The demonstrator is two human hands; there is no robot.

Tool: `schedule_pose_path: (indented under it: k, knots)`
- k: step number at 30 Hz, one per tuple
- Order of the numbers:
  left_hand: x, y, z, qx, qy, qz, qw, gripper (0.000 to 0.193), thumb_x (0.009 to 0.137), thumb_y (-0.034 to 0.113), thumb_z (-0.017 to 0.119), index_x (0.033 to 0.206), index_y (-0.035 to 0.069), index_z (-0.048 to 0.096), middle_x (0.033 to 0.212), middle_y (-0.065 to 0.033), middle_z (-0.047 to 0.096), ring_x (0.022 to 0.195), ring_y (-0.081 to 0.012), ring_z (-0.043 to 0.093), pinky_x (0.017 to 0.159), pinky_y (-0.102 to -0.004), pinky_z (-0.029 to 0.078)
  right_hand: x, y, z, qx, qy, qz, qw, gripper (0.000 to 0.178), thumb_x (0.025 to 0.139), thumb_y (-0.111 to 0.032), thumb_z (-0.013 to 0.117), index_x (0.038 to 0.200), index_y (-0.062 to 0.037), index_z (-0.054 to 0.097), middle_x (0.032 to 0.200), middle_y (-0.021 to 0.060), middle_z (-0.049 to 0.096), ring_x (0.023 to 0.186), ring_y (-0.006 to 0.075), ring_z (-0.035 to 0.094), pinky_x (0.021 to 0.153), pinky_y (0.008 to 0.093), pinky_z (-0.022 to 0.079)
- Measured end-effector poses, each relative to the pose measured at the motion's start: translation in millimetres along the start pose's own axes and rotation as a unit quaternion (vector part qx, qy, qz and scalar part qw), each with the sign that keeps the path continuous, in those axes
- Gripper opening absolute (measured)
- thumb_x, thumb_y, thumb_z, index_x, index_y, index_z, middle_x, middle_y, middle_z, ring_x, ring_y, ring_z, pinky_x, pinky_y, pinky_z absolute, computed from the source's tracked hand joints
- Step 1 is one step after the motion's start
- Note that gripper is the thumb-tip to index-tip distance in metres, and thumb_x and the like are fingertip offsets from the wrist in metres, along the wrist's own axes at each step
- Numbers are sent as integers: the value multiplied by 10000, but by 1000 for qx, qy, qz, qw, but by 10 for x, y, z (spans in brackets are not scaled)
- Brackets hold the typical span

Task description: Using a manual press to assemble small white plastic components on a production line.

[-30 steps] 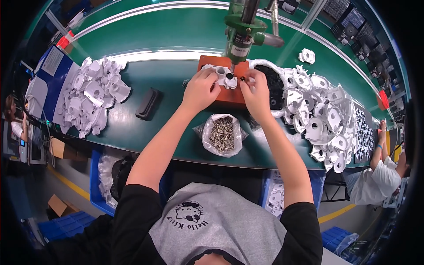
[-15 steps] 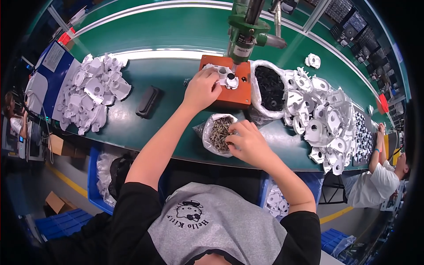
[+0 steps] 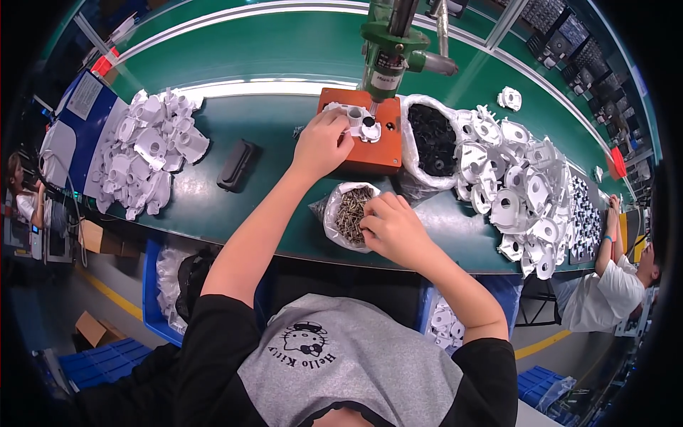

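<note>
In the head view, the smooth orange block (image 3: pixel 384 151) carries the white plastic part (image 3: pixel 355 114), which is moulded with a round tube. At this part the left hand (image 3: pixel 324 144) has its fingers half bent, touching it; I cannot tell how firmly. On the near side of the block, the right hand (image 3: pixel 395 226) bends its fingertips nearly together over shiny metal screws (image 3: pixel 348 219) in a wrinkled plastic bag (image 3: pixel 333 233); whether it has hold of one, I cannot tell. Just right of the block, another bag holds matt black pieces (image 3: pixel 431 139).
</note>
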State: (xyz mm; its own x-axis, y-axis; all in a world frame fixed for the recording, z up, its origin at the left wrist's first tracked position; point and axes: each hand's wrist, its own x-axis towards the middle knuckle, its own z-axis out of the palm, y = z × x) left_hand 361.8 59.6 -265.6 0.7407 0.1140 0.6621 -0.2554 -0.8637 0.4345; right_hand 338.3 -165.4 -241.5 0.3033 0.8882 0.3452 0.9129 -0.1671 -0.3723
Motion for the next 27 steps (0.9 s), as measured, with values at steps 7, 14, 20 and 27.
schedule_pose_path:
  k: [7, 14, 20, 27]
  knots:
    - [1, -1, -4, -6, 5, -5, 1000, 114, 758, 88, 615, 814, 23, 540, 964, -127, 629, 903, -337, 599, 775, -417, 489, 18, -4, 8, -9, 6, -5, 1000, 108, 642, -76, 689, 736, -54, 642, 863, 36, 543, 857, 231, 519, 742, 351, 414]
    - [-1, 0, -10, -6, 10, -1, 1000, 111, 760, 90, 613, 812, 25, 539, 960, -123, 629, 890, -335, 598, 764, -413, 489, 51, -42, -20, -18, -16, 3, 1000, 118, 648, -92, 686, 747, -52, 636, 855, 40, 534, 861, 232, 512, 743, 352, 414]
    - [0, 13, -14, -6, 5, 0, 1000, 118, 734, 78, 604, 821, 12, 560, 943, -144, 617, 911, -350, 592, 784, -430, 495, 55, -43, -4, -32, -23, 4, 999, 106, 652, -92, 680, 736, -52, 630, 850, 40, 532, 857, 231, 509, 748, 349, 415]
    - [4, 14, -15, -6, 3, -5, 1000, 115, 732, 73, 605, 820, 13, 559, 931, -144, 616, 904, -348, 593, 777, -430, 496, 57, -39, -23, -45, -34, 1, 998, 105, 651, -102, 684, 733, -61, 633, 861, 35, 534, 864, 223, 508, 743, 339, 414]
